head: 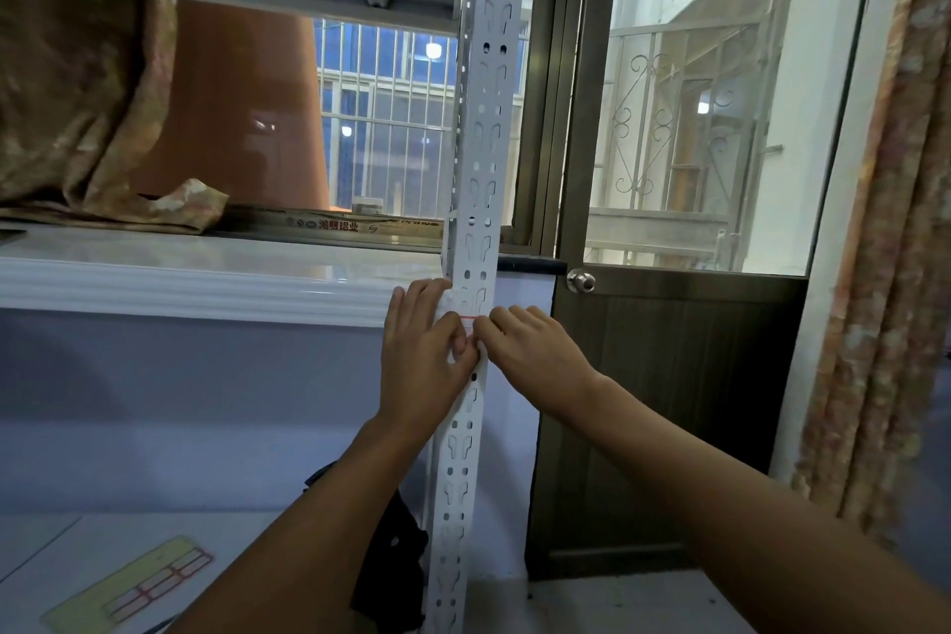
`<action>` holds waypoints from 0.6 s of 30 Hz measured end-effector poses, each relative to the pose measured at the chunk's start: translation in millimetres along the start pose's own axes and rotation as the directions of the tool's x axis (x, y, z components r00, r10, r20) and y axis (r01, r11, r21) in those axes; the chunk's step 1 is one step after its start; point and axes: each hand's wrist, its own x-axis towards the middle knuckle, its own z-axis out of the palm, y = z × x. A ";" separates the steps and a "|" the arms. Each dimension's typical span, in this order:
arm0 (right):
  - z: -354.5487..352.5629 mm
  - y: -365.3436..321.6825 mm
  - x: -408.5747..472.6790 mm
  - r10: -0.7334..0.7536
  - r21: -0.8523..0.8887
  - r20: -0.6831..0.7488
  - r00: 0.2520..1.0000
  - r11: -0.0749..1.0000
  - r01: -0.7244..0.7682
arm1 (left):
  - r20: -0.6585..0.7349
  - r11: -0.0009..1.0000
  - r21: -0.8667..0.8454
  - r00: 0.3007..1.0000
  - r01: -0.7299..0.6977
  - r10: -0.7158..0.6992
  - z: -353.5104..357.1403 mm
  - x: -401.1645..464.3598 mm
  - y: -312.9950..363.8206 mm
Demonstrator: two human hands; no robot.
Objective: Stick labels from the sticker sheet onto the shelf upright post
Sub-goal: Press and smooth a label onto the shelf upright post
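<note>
At frame centre: white slotted shelf upright post [481, 201], both hands on one label.
Left hand [423, 360] and right hand [530, 350] meet on the post, fingertips pressing a red-edged label [467, 318] against it; neither clenched. Sticker sheet [135, 584] lies at 7 o'clock on the lower shelf [46, 546], well apart. Door knob [581, 281] at 3 o'clock.

Your shelf upright post [481, 160] is pale grey-white, punched all along with rows of keyhole slots and round holes. The label [467, 319] on it is white with a thin red line across. Your sticker sheet [131, 587] has a yellow-green backing and white labels outlined in red. The curtain [885, 242] looks pinkish-tan with a mottled, possibly floral print. The door [664, 422] is dark brown.
</note>
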 end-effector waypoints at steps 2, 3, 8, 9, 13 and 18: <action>-3.7 -4.6 0.4 0.091 0.027 0.031 0.995 0.995 -0.092 | 0.000 1.000 -0.002 1.000 -0.002 0.002 0.1 -0.1 0.4; -6.1 -6.9 1.0 0.121 0.030 0.045 0.992 0.992 -0.123 | -0.004 1.000 -0.003 1.000 -0.005 0.005 -0.2 0.1 0.8; -10.2 -12.0 -0.6 0.136 0.060 0.143 0.980 0.987 -0.146 | -0.016 1.000 -0.011 1.000 -0.009 0.009 -1.0 0.6 2.5; -11.2 -12.2 -1.4 0.127 0.052 0.151 0.980 0.989 -0.136 | -0.017 1.000 -0.006 1.000 -0.010 0.009 -0.7 0.5 2.6; -11.6 -12.9 -5.6 0.083 0.028 0.126 0.989 0.996 -0.088 | -0.038 1.000 -0.025 0.999 0.011 -0.012 0.4 0.3 4.8; -1.8 -12.4 -7.8 0.080 0.043 0.088 0.993 0.996 -0.084 | -0.068 0.996 -0.070 0.996 0.046 -0.051 2.6 0.2 9.7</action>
